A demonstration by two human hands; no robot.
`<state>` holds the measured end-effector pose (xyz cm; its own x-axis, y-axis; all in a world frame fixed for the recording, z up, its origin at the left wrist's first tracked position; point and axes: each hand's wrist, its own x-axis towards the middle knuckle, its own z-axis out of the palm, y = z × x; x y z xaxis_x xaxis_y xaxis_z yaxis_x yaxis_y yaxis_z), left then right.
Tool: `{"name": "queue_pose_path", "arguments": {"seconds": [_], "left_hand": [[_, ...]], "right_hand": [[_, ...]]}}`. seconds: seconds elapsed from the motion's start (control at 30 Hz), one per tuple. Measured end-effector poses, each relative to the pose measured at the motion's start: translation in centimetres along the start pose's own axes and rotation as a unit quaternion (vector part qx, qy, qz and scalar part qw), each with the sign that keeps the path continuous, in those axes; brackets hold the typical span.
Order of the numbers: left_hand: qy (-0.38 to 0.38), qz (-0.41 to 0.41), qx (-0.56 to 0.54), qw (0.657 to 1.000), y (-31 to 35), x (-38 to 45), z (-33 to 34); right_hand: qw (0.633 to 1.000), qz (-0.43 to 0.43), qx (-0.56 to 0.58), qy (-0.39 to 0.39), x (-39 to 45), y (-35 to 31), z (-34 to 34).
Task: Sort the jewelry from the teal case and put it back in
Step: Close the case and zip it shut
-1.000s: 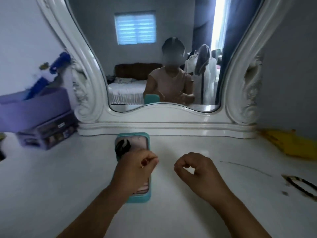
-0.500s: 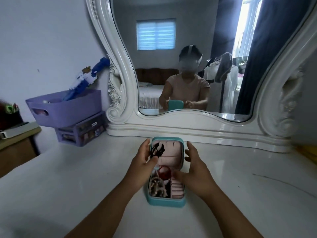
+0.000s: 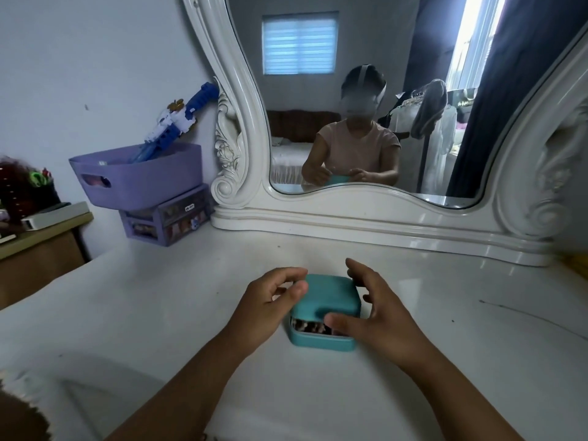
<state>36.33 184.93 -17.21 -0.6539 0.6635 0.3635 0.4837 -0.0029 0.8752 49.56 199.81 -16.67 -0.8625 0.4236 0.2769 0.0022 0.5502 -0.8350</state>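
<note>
The teal case (image 3: 327, 294) lies on the white dressing table (image 3: 159, 313), its lid folded down almost flat. A narrow gap at the front edge shows jewelry (image 3: 310, 327) inside. My left hand (image 3: 261, 310) is at the case's left side, thumb and curled forefinger meeting on the lid's back left corner. My right hand (image 3: 381, 323) curves round the right side, with its thumb at the front gap and its fingers over the lid's far right corner. The rest of the contents are hidden under the lid.
A white carved mirror (image 3: 366, 218) stands close behind the case. At the back left, a purple basket (image 3: 136, 176) holding a blue and white toy (image 3: 178, 119) sits on a small purple drawer unit (image 3: 168, 218). A thin chain (image 3: 525, 313) lies at right. A wooden side table (image 3: 41, 249) adjoins on the left.
The case stood open with both hands at its lid; the lid has now swung down over the jewelry. The view has dropped and drawn closer.
</note>
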Motion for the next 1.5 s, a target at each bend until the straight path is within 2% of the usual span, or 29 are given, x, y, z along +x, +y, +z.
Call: {"name": "queue_pose_path", "arguments": {"seconds": [0.13, 0.23, 0.3, 0.37, 0.47, 0.57, 0.63, 0.73, 0.87, 0.93, 1.13, 1.27, 1.5], "left_hand": [[-0.010, 0.048, 0.068, 0.996, -0.6, -0.5, 0.0], [-0.030, 0.031, 0.071, 0.997, -1.0, -0.4, -0.2], [-0.065, -0.016, 0.055, 0.996, -1.1, -0.2, -0.3], [-0.110, -0.078, -0.011, 0.991, -1.0, 0.0, -0.4], [-0.152, -0.135, -0.081, 0.976, -1.0, 0.3, -0.1], [-0.204, -0.134, -0.067, 0.967, -1.4, 0.5, -0.1], [-0.238, -0.110, -0.017, 0.965, -1.9, 0.5, -0.1], [-0.218, -0.066, 0.040, 0.973, -2.3, 0.5, 0.1], [-0.206, -0.048, 0.004, 0.977, -2.4, 0.8, 0.1], [-0.211, -0.050, -0.020, 0.976, -2.1, 0.9, 0.3], [-0.239, -0.023, -0.068, 0.968, -0.7, 1.7, 0.8], [-0.259, -0.016, -0.079, 0.962, -0.6, 1.6, 0.9], [-0.265, -0.015, -0.155, 0.952, -0.9, 1.0, 0.6]], "right_hand": [[0.998, -0.040, -0.045, 0.014, -0.7, 0.5, 0.3], [0.998, -0.044, -0.049, 0.025, -0.8, 1.0, 0.4], [0.999, -0.025, -0.026, 0.015, -0.9, 1.1, 0.4], [1.000, 0.007, 0.005, 0.003, -1.0, 1.2, 0.5], [0.991, 0.082, 0.100, -0.031, -0.7, 0.9, 0.1], [0.984, 0.114, 0.118, -0.068, 0.1, 0.9, -0.6], [0.979, 0.128, 0.121, -0.099, 0.7, 0.9, -1.0], [0.978, 0.131, 0.119, -0.115, 1.2, 1.3, -1.2], [0.973, 0.142, 0.177, -0.038, 2.0, 2.1, -1.5], [0.963, 0.148, 0.223, -0.025, 2.2, 2.6, -1.7], [0.963, 0.109, 0.243, -0.031, 1.9, 3.1, -3.3], [0.983, 0.063, 0.171, -0.037, 1.9, 3.6, -4.4], [0.978, 0.039, 0.190, -0.082, 1.7, 3.4, -4.6]]}}
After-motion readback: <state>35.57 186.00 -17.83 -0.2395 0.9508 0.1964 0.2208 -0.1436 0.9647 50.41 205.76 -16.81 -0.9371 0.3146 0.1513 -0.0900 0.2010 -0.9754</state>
